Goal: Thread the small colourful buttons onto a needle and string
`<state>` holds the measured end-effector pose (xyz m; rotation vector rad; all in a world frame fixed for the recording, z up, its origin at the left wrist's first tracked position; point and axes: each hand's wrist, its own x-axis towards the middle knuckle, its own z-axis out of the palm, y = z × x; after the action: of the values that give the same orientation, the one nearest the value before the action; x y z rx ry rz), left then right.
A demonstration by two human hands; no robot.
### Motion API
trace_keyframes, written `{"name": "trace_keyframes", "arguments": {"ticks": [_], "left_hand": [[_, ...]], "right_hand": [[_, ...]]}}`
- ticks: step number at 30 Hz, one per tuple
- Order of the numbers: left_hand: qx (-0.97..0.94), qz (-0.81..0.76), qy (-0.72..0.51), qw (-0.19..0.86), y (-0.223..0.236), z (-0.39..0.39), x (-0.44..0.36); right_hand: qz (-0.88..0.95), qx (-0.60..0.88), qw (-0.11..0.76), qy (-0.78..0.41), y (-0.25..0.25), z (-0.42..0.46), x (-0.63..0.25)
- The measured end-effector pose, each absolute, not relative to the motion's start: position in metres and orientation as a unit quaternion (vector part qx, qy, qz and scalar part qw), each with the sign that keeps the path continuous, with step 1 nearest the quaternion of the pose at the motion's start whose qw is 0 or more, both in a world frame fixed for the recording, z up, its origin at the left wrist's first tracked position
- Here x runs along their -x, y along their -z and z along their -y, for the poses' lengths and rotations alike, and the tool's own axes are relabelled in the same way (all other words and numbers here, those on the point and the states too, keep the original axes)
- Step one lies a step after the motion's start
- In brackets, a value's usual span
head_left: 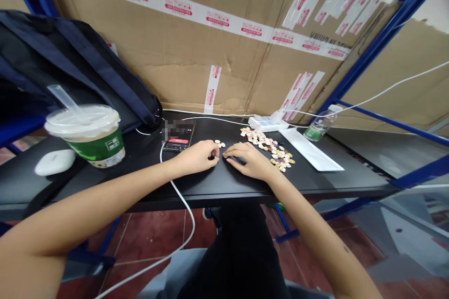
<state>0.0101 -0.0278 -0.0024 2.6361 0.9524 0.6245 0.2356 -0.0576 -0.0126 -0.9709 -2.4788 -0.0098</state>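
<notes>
My left hand (199, 156) rests on the black table (333, 180) with its fingers curled and pinched together near a few small pale beads (220, 143). My right hand (247, 159) lies beside it, fingers bent down onto the tabletop, fingertips nearly meeting the left hand's. What either hand pinches is too small to make out. A scatter of several small pale and coloured beads (270, 148) lies just right of my right hand.
A phone (178, 138) with a white cable (182, 201) lies behind my left hand. A lidded drink cup with straw (87, 134), a white mouse (54, 161) and a dark backpack (70, 65) sit at left. A power strip (268, 123), plastic bottle (320, 125) and white paper strip (310, 149) are at right. Cardboard walls the back.
</notes>
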Motion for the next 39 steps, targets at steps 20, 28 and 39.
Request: {"name": "trace_keyframes", "arguments": {"ticks": [20, 28, 39], "left_hand": [[-0.743, -0.330, -0.275, 0.513, 0.006, 0.019, -0.016], [-0.721, -0.309, -0.302, 0.541, 0.006, 0.019, -0.018], [-0.712, -0.315, -0.317, 0.541, 0.005, 0.020, -0.017]], "right_hand": [[0.879, 0.273, 0.379, -0.092, 0.016, 0.056, -0.238], [0.869, 0.278, 0.394, -0.109, 0.014, 0.060, -0.236], [0.871, 0.265, 0.402, -0.102, 0.016, 0.057, -0.237]]}}
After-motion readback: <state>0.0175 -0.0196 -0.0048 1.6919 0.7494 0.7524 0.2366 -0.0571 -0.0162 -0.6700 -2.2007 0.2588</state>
